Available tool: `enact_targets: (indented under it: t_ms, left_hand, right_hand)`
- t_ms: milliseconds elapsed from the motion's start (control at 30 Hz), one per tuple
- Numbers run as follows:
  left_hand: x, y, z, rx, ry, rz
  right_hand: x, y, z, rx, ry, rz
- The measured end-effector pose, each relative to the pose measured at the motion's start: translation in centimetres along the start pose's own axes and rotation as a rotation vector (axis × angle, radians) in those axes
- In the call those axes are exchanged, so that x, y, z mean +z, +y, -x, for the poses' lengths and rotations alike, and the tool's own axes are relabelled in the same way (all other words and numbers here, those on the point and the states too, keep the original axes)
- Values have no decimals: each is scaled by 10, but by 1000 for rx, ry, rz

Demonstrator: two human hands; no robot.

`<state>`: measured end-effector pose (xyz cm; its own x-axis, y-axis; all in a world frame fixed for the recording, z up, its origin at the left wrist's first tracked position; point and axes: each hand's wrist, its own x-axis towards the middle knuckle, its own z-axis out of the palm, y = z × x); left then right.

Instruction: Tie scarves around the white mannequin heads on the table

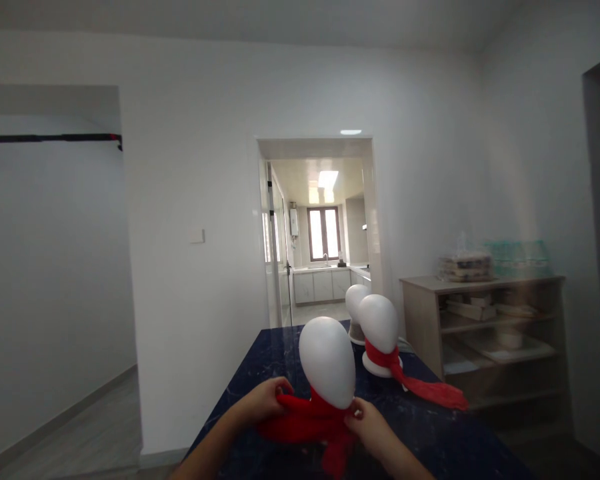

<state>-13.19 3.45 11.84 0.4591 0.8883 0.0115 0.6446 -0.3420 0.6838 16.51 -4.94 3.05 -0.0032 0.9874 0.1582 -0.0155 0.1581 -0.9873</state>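
Note:
A white mannequin head [326, 357] stands near the front of the dark blue table, with a red scarf [300, 423] around its neck. At the left of the neck, my left hand [270, 399] has its fingers closed on the scarf's upper edge. My right hand [366, 421] pinches the scarf at the right side, just under the head. One end of the scarf hangs down in front. Behind to the right, a second mannequin head [379, 325] wears another red scarf [430, 390], its tail stretched over the table. A third white head [355, 303] is partly hidden behind that one.
The blue marbled tabletop [260, 353] runs away from me toward a doorway [315, 143] into a kitchen. On the right, a wooden shelf unit [420, 287] carries boxes and green-tinted plastic packs [517, 259]. A white wall [195, 320] stands on the left.

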Motion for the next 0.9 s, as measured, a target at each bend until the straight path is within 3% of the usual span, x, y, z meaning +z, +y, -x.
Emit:
enact_targets:
  t_ms: [67, 133, 300, 367, 533, 633, 767, 833, 900]
  left_hand:
    - [-20, 1, 1, 82, 10, -230]
    - [-31, 1, 2, 119, 29, -257]
    - [-26, 0, 6, -25, 253, 74]
    - [-16, 1, 10, -79, 272, 173]
    - [-8, 5, 27, -140, 164, 201]
    - [-30, 13, 41, -101, 159, 106]
    - [-67, 38, 65, 83, 189, -94]
    - [-73, 50, 80, 67, 82, -20]
    - [-63, 55, 95, -16, -99, 224]
  right_hand:
    - [3, 1, -1, -82, -1, 49]
    - [7, 0, 0, -129, -5, 101]
    - [17, 1, 6, -170, -9, 213]
    - [20, 4, 8, -183, 4, 231]
    - [23, 10, 8, -178, 20, 237]
    - [22, 8, 8, -182, 22, 243]
    - [25, 6, 8, -192, 46, 250]
    - [26, 7, 6, -187, 78, 247]
    - [23, 9, 5, -189, 83, 211]
